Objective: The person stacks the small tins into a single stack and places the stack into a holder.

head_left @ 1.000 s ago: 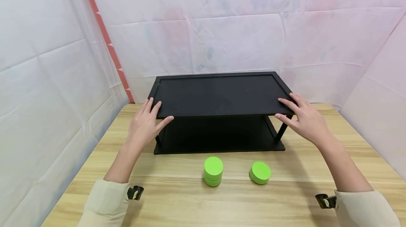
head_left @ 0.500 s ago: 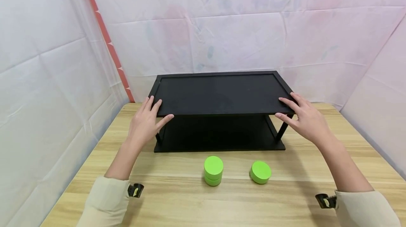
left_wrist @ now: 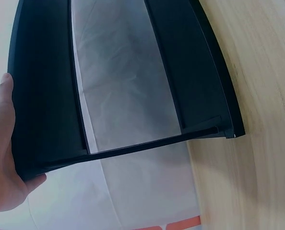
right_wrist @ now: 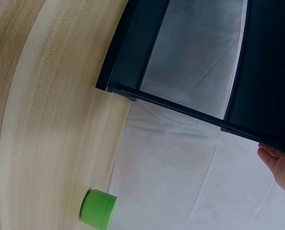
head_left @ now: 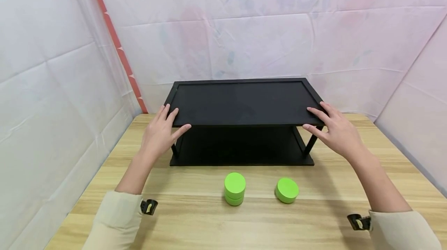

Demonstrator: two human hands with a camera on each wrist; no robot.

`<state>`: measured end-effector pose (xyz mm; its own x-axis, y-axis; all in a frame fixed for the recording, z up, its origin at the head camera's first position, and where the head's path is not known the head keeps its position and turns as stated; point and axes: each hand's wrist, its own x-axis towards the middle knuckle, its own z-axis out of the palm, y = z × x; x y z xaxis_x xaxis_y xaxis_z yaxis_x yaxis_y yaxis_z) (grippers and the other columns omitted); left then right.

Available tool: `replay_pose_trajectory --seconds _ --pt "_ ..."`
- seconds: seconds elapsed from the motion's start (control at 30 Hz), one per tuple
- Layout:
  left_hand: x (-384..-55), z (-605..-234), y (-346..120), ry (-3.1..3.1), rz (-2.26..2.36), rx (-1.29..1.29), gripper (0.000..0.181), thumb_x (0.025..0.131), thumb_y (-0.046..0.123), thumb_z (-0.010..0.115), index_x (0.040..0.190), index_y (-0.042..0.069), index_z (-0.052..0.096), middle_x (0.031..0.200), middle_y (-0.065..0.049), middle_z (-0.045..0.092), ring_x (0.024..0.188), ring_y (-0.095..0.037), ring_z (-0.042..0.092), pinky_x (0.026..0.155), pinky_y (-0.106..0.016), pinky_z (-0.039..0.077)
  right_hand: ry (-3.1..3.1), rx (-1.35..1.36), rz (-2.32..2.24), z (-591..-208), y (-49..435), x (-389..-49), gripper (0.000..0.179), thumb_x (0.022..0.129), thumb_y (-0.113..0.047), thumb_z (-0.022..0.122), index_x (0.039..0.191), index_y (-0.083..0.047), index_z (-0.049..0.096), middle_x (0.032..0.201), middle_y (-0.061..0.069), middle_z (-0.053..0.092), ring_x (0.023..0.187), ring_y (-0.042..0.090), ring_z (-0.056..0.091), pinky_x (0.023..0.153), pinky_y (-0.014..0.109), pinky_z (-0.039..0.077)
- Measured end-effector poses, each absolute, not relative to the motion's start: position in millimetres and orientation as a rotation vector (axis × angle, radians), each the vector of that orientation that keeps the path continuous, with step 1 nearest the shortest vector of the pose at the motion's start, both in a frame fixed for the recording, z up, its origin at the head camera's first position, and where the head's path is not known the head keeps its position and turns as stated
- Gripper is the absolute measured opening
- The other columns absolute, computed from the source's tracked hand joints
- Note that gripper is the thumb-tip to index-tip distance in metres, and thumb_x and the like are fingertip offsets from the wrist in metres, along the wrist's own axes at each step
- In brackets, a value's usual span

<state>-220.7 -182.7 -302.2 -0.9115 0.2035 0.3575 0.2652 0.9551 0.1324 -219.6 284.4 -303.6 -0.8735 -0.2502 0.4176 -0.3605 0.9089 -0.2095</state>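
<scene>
A black two-level shelf rack (head_left: 241, 102) stands on the wooden table, its raised top panel joined to a lower panel by posts. My left hand (head_left: 157, 135) lies at its front left corner, fingers spread over the top's edge and thumb along the front edge. My right hand (head_left: 336, 133) is at the front right corner in much the same way. In the left wrist view, fingers of the left hand (left_wrist: 1, 158) touch the rack's edge and side. The right hand (right_wrist: 284, 165) shows only partly in the right wrist view, against the rack's corner.
Two stacked green round discs (head_left: 235, 186) stand in front of the rack. To their right lies a single green disc (head_left: 287, 190). White sheeting (head_left: 258, 48) hangs behind and beside the wooden table (head_left: 188, 219). A red strip (head_left: 118, 48) runs down the back left corner.
The rack's left end has shifted slightly away from me, with my left hand following it. My right hand and the green discs stay about where they were.
</scene>
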Motion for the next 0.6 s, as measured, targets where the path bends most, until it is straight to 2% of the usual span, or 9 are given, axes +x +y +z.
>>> replay_pose_trajectory --seconds 0.6 --pt "-228.7 -302.1 -185.3 -2.766 -0.277 -0.368 0.078 0.087 0.061 0.043 0.140 0.004 0.037 0.145 -0.022 0.023 0.135 -0.032 0.016 0.106 -0.047 0.020 -2.685 0.422 0.395 -302.4 283.0 -216.5 0.060 0.086 -0.047 0.058 0.132 -0.010 0.048 0.141 0.026 0.029 0.128 0.042 0.025 0.089 0.066 0.028"
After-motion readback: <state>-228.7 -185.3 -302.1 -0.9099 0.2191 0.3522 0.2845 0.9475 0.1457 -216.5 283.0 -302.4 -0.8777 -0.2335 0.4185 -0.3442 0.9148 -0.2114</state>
